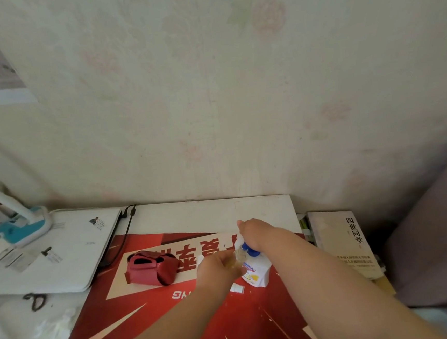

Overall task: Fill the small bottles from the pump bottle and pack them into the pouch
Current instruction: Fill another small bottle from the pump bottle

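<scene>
Low and right of centre in the frame, the pump bottle (254, 272) is pressed at its head by the right hand (255, 234). A small clear bottle (238, 257) is pinched under the spout by the left hand (217, 271), evidently to catch the liquid. The open red pouch (151, 267) waits to the left, and a small white cap (237, 288) lies beside the pump bottle's base.

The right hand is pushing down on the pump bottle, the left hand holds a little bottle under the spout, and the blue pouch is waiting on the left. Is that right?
Almost. The pouch is red, not blue, as the head view shows. The rest holds: the right hand presses the pump bottle while the left hand holds the small bottle at the spout.
</scene>
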A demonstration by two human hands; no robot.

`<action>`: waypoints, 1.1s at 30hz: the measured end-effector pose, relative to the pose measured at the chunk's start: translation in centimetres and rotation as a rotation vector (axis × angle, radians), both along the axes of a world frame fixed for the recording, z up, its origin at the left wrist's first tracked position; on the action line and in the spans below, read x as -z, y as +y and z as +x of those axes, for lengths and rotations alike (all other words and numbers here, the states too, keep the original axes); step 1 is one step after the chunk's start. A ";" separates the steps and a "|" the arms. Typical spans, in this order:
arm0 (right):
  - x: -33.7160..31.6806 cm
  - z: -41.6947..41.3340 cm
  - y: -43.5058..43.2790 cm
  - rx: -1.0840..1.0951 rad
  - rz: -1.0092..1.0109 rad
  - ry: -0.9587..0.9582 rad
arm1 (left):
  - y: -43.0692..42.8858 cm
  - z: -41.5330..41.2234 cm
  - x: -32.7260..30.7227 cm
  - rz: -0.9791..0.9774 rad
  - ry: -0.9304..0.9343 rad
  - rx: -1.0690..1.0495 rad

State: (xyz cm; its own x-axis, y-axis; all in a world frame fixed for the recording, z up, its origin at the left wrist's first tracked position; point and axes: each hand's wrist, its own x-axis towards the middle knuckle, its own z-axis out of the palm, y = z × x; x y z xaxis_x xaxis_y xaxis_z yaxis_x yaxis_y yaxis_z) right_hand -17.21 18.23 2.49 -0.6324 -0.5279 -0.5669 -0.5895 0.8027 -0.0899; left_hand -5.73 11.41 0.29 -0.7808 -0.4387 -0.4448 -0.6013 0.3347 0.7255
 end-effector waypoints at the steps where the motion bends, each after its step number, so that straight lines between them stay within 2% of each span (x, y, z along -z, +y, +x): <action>1: 0.1 0.0 0.0 0.003 0.004 0.006 | 0.0 0.0 0.1 0.008 0.000 -0.009; 8: 1.8 0.0 -0.1 0.050 0.018 0.046 | -0.4 0.1 1.2 0.052 0.008 -0.011; 33: 1.7 0.0 0.0 0.031 -0.016 0.033 | -0.3 -0.1 2.0 0.010 -0.003 0.010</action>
